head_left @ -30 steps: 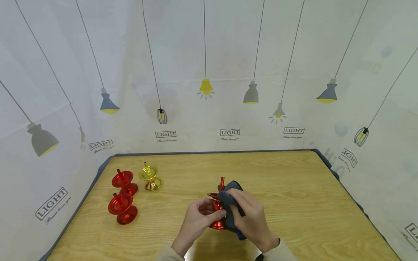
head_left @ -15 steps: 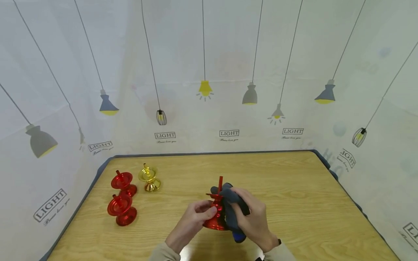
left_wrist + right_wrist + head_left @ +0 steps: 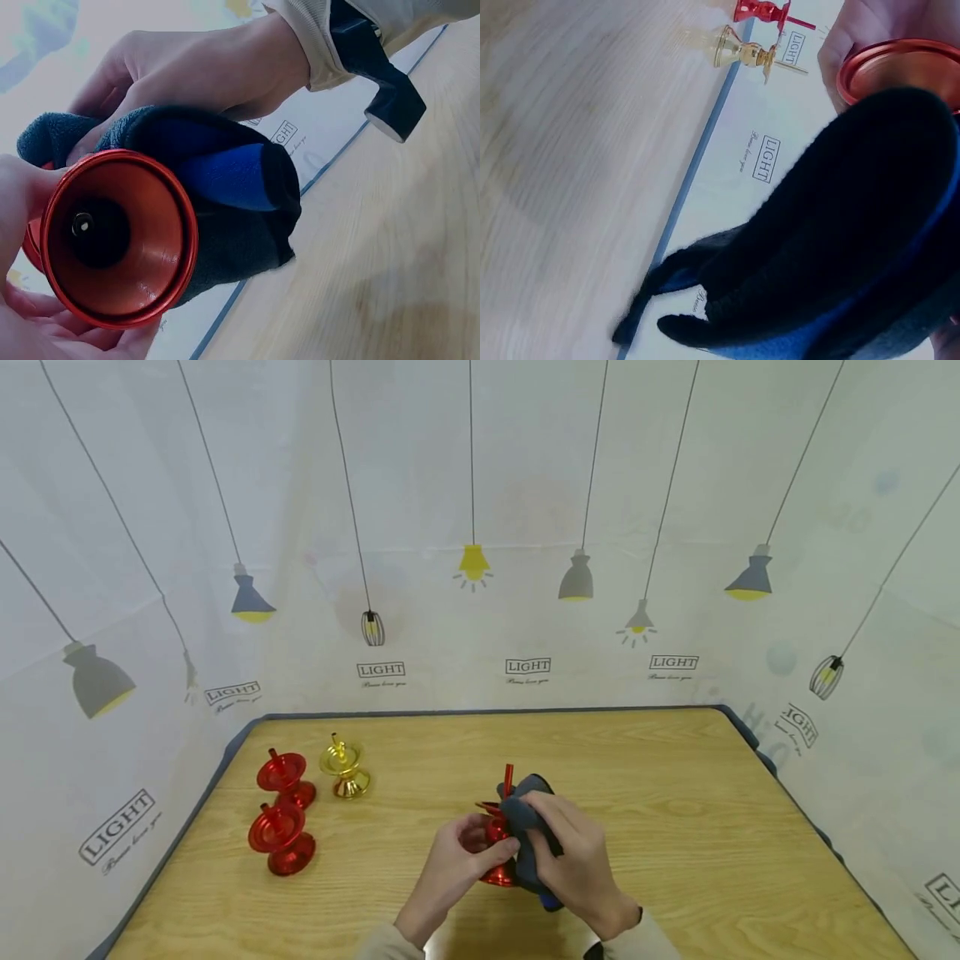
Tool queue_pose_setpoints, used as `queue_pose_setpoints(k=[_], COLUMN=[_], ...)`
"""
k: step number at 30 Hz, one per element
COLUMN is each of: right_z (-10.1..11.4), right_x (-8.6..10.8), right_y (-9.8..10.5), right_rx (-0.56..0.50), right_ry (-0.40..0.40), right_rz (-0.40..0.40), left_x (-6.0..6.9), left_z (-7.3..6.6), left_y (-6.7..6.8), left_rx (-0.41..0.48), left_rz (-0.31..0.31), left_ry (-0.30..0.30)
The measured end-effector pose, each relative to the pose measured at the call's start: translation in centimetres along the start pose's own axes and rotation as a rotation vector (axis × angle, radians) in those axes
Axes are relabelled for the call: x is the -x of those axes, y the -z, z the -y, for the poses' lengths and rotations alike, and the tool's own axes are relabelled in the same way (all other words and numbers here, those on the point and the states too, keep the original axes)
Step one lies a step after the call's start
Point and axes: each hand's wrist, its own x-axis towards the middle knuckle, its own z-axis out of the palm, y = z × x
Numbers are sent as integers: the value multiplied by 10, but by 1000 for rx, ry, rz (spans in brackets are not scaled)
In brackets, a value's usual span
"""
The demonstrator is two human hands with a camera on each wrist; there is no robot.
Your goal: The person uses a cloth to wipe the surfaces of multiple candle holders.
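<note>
Past the fingers of your left hand [image 3: 453, 864] and right hand [image 3: 579, 860], the wall sheet [image 3: 427, 585] repeats "LIGHT" over faint script. Your right fingers clamp a dark cloth [image 3: 225, 191] against the red stand [image 3: 159, 225], gripped between left thumb and fingers: likely wiping, calling next for a steady left hold.

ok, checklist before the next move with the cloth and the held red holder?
1. Left hand grips held red holder: ok.
2. Right hand grips dark cloth: ok.
3. It rests on the table: not ok, the cloth is held up in hand.
4. Gold holder standing, clear of hands: ok.
5. Rear red holder, front red holder standing, clear of hands: ok.
6. Held red holder clean all round: cannot tell, partly covered.
</note>
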Motion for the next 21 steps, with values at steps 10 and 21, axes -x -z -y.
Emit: queue_pose_setpoints(k=[10,21], right_z=[0,-3], right_x=[1,2], right_y=[0,2], right_rx=[-145,-236], right_ry=[-94,-167], right_rz=[-15,-49], left_x=[-1,-8], left_z=[-3,13], left_y=[2,12], left_rx=[85,386], left_rz=[-4,349], left_ry=[-32,-77])
